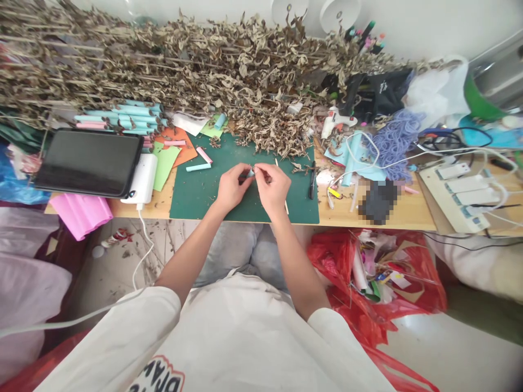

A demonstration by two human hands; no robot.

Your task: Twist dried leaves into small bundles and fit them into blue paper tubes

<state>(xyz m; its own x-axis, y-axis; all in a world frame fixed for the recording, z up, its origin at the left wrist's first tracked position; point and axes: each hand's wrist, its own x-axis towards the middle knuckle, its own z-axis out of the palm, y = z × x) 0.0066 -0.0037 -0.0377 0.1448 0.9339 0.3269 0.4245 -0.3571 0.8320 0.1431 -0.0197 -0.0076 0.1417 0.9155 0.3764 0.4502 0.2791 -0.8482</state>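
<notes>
Over the green cutting mat [196,196], my left hand [233,188] is closed around a small light blue paper roll [250,172], mostly hidden by the fingers. My right hand [273,189] pinches at the roll's open end, where a dark brown bit shows; what its fingertips hold is too small to make out. To the left on the mat lie another blue paper roll [198,167] and a pink one [204,155]. Dried leaves [281,139] are heaped along the mat's back edge. A thin stick lies partly under my right hand, and a black pen [312,181] rests at the mat's right.
Dried leafy stalks [163,60] span the back. At left are stacked blue rolls [137,117], a tablet [90,162] and a white power bank [141,177]. On the right sit a glue gun [337,121], purple yarn [396,141] and a power strip [453,190]. A red bag [433,283] hangs below.
</notes>
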